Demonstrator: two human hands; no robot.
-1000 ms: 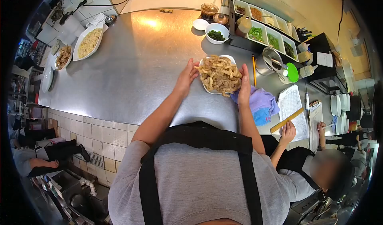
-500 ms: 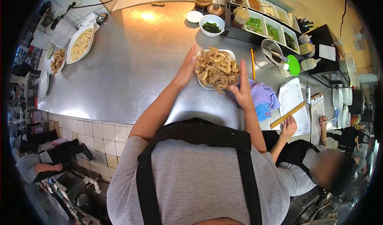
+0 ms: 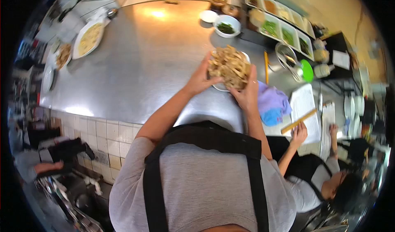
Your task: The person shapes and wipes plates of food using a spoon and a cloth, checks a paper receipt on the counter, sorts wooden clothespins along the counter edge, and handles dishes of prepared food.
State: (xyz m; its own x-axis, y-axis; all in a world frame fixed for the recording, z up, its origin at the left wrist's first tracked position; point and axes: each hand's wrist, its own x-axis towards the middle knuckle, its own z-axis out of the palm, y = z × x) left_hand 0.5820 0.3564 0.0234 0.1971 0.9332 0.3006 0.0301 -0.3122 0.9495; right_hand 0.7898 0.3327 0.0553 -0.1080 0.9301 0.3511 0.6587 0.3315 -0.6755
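Light brown strips of food [image 3: 228,67] are heaped on a white plate [image 3: 221,86] over the steel counter. My left hand [image 3: 201,76] is at the plate's left side, its thumb across the near edge and its fingers against the heap. On the other side my right hand [image 3: 247,93] presses against plate and food, thumb at the near side. Both hands close round the heap from the sides. Whether the plate rests on the counter cannot be told. A purple cloth [image 3: 272,100] lies just right of my right hand.
A co-worker's hand [image 3: 299,134] holds a yellow ruler [image 3: 299,121] on papers [image 3: 305,108] at the right. Garnish trays [image 3: 288,36] stand at the back right, near a bowl of greens [image 3: 226,26]. A dish of pale food [image 3: 88,38] is far left.
My hands have gone from spread beside the plate to curved around the food, with both thumbs at the near edge. The view has shifted slightly.
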